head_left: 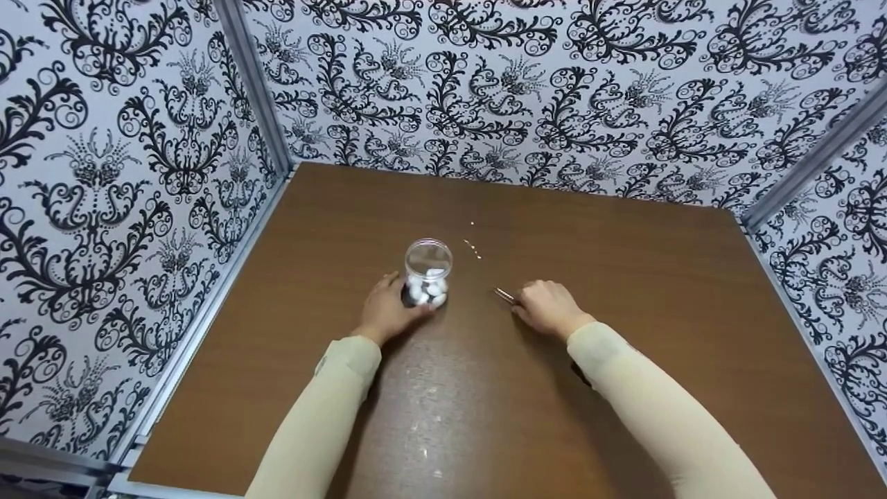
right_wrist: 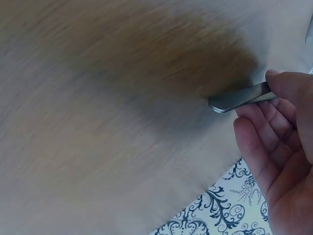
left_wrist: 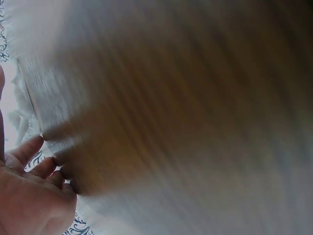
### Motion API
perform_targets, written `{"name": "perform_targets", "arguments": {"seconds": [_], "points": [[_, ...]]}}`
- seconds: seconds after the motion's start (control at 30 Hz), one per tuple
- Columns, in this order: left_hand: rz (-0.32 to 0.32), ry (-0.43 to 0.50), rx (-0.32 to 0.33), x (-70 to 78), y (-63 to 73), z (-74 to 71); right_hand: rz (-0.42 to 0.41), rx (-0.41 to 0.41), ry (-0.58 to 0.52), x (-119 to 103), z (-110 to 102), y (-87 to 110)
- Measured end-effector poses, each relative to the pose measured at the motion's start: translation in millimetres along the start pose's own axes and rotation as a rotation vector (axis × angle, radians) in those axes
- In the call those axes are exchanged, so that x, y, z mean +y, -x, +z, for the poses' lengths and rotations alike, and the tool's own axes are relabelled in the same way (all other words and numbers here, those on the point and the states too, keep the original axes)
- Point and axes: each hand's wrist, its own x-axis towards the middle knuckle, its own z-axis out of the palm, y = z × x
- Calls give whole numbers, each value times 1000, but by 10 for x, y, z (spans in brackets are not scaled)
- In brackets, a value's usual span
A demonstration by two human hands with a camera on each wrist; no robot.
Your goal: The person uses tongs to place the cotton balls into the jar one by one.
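Note:
A clear round jar stands on the brown table, with white rounded pieces in its lower part. My left hand holds the jar low down, thumb across its near side and fingers at its left. At the left edge of the left wrist view, only part of the jar shows beside the left hand. To the right of the jar, my right hand pinches metal tweezers just above the table. The right wrist view shows the tweezers' rounded end sticking out past the thumb.
Several small white bits lie in a line on the table beyond the jar. Patterned walls and metal frame posts border the table at the back and both sides.

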Motion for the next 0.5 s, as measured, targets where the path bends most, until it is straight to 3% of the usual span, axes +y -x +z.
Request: {"name": "perform_targets", "arguments": {"seconds": [0.5], "points": [[4,10,-21,-80,-17,42,6,30,-14,-32,53,74]]}}
